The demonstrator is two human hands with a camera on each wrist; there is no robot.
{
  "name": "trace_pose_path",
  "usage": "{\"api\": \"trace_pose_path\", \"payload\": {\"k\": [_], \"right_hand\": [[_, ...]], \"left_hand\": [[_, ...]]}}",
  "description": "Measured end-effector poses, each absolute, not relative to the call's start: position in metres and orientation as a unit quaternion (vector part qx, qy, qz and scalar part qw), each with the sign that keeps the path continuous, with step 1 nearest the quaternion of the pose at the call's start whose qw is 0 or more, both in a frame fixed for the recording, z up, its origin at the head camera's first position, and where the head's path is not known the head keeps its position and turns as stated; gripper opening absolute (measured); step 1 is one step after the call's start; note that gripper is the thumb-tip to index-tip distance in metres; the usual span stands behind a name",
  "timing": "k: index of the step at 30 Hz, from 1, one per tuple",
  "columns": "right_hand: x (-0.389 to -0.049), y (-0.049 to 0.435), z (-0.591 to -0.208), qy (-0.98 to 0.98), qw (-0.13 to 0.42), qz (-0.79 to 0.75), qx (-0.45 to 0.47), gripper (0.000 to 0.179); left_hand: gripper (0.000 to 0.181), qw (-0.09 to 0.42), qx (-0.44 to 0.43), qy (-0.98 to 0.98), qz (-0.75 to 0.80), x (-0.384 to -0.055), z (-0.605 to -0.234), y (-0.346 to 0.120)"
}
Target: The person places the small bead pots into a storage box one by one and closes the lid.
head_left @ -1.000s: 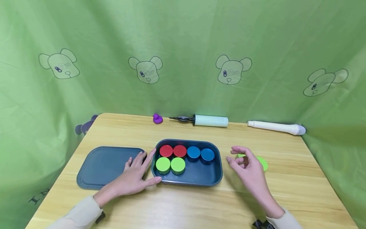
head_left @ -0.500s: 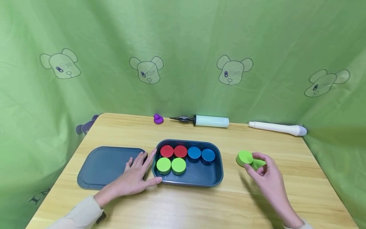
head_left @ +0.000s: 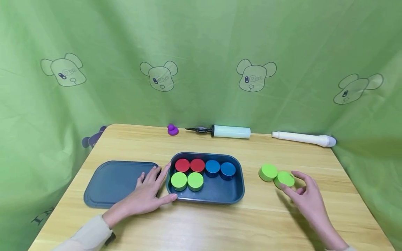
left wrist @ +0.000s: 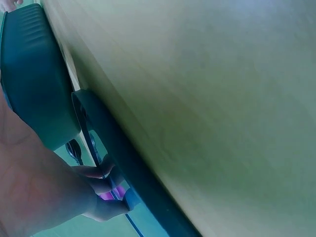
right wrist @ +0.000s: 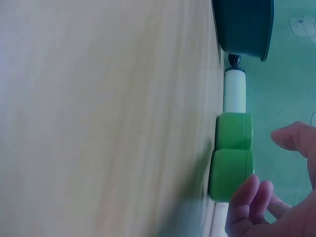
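My left hand lies spread, its index finger and thumb at the left wall of a dark blue box. Its other fingers rest over the edge of a flat dark blue lid. Inside the box stand two red round blocks, one here, two blue ones and two green ones. Two more green round blocks sit side by side on the table, a farther one and a nearer one. Around the nearer one my right hand is parted; the right wrist view shows the thumb apart from it.
Along the back edge of the wooden table lie a purple rubber duck, a pale hand pump with a black nozzle, and a white stick-shaped thing with a grey tip. A green curtain hangs behind.
My right hand has moved right, away from the box side, past the farther green block to the nearer one, uncovering both. The left hand and the box have stayed put.
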State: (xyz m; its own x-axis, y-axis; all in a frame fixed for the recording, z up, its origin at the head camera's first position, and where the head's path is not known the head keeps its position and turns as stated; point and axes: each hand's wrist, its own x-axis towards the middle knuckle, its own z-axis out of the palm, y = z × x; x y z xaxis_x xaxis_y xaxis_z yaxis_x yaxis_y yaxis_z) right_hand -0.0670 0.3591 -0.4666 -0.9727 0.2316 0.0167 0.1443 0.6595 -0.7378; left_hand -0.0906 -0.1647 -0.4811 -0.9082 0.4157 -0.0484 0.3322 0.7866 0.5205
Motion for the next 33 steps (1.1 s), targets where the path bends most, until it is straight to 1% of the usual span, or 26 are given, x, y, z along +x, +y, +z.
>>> {"api": "trace_pose_path", "payload": {"k": [4, 7, 15, 23, 33], "right_hand": [[-0.071, 0.365, -0.468, -0.901, 0.016, 0.42, -0.109, 0.089], [-0.075, 0.368, -0.47, -0.895, -0.006, 0.434, -0.105, 0.091], [-0.084, 0.374, -0.474, -0.891, -0.028, 0.444, -0.093, 0.089], [-0.088, 0.376, -0.476, -0.898, -0.027, 0.431, -0.088, 0.083], [-0.079, 0.373, -0.475, -0.899, -0.011, 0.425, -0.102, 0.084]], "left_hand": [[0.105, 0.08, 0.197, 0.942, 0.261, -0.091, -0.481, -0.165], [0.104, 0.081, 0.195, 0.94, 0.267, -0.09, -0.481, -0.166], [0.105, 0.083, 0.192, 0.939, 0.274, -0.089, -0.481, -0.166], [0.103, 0.089, 0.191, 0.938, 0.276, -0.089, -0.479, -0.167], [0.103, 0.084, 0.194, 0.939, 0.272, -0.091, -0.481, -0.167]]}}
